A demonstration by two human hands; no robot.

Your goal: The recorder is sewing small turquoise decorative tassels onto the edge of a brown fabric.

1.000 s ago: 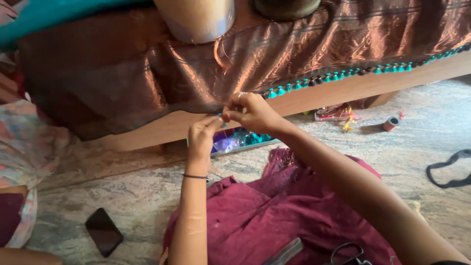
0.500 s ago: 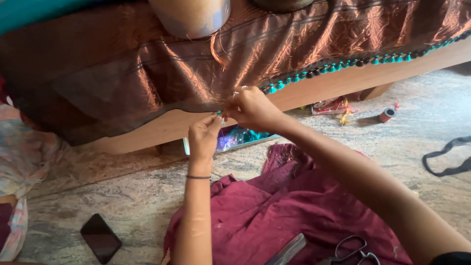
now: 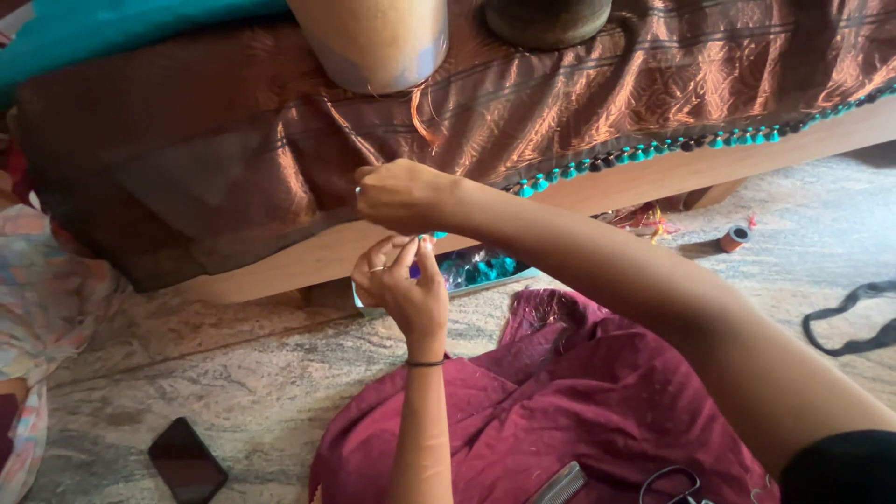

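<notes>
A brown, copper-patterned cloth (image 3: 233, 177) hangs over a wooden ledge (image 3: 644, 182), its edge trimmed with teal and dark beads (image 3: 653, 149). My right hand (image 3: 401, 194) is closed at the cloth's lower edge, pinching it. Just below, my left hand (image 3: 399, 285) has its fingertips pressed together on something small and bluish that I cannot make out. A tray of teal and purple beads (image 3: 481, 271) lies under the ledge behind my hands.
Maroon cloth (image 3: 560, 411) covers my lap, with scissors (image 3: 677, 485) and a comb (image 3: 560, 485) on it. A dark phone (image 3: 187, 459) lies on the stone floor at left. A thread spool (image 3: 735, 237) and a black strap (image 3: 854, 317) lie at right. Two pots (image 3: 373, 37) stand on top.
My right hand has moved up and left along the cloth's edge. The left hand has dropped slightly below it, so the two hands are now apart.
</notes>
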